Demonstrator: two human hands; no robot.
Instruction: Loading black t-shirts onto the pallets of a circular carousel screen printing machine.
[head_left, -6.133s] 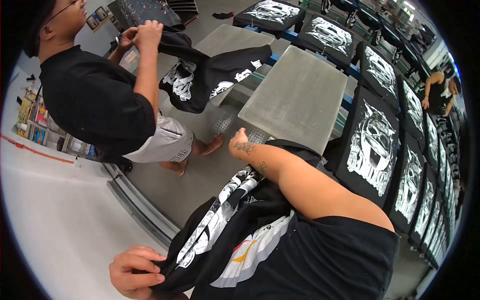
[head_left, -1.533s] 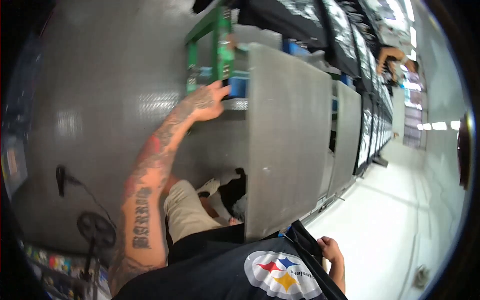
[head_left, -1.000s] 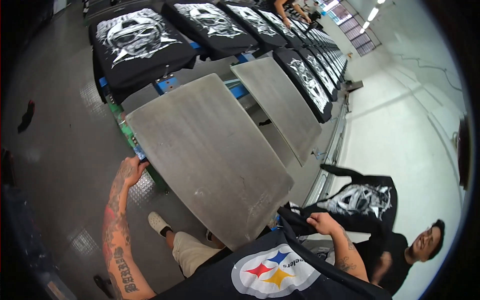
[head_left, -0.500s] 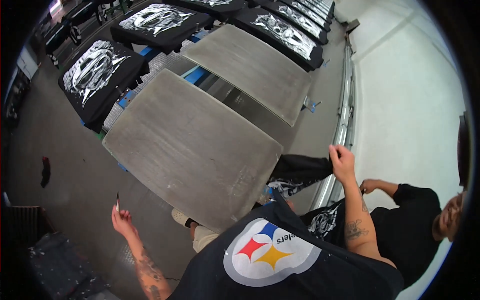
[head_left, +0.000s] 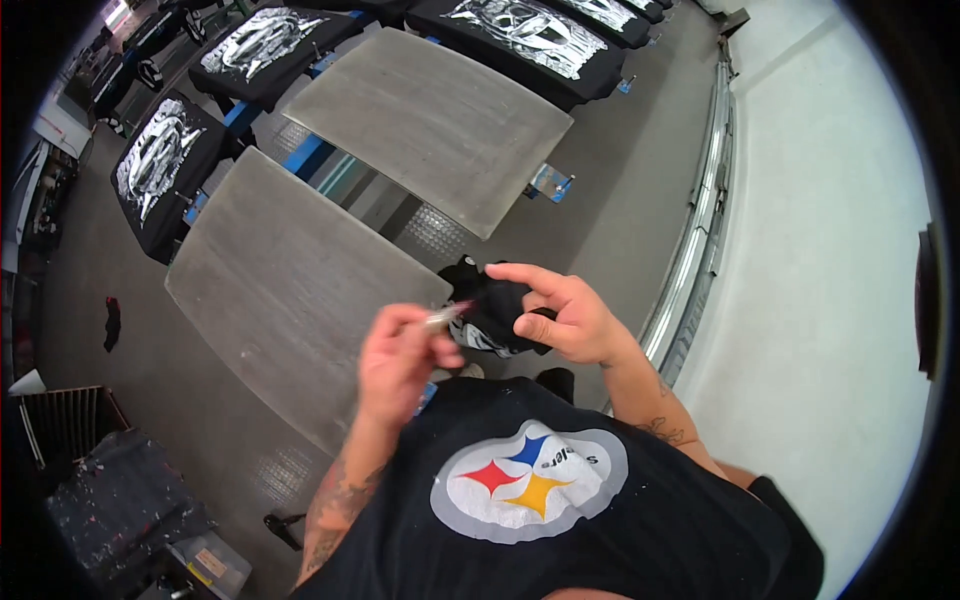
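Left hand (head_left: pixel 398 362) is pinching a slim pale tool (head_left: pixel 440 319), apparently leaving its reddish tip (head_left: pixel 466 306) free, while the right hand (head_left: pixel 570 318) is curving by black-and-white printed cloth (head_left: pixel 497 312), its grip unclear.

The left hand (head_left: pixel 397 360) and its slim tool (head_left: pixel 441 318) are blurred, black cloth (head_left: pixel 500 308) partly hidden.

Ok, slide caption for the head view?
Left hand holding a slim, blurred tool beside the open right hand, two grey platens beyond.

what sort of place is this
Probably a garment-printing workshop: flat gray boards sit beside blue supports, and black garments lie spread flat nearby, bearing large, similar-looking white prints.
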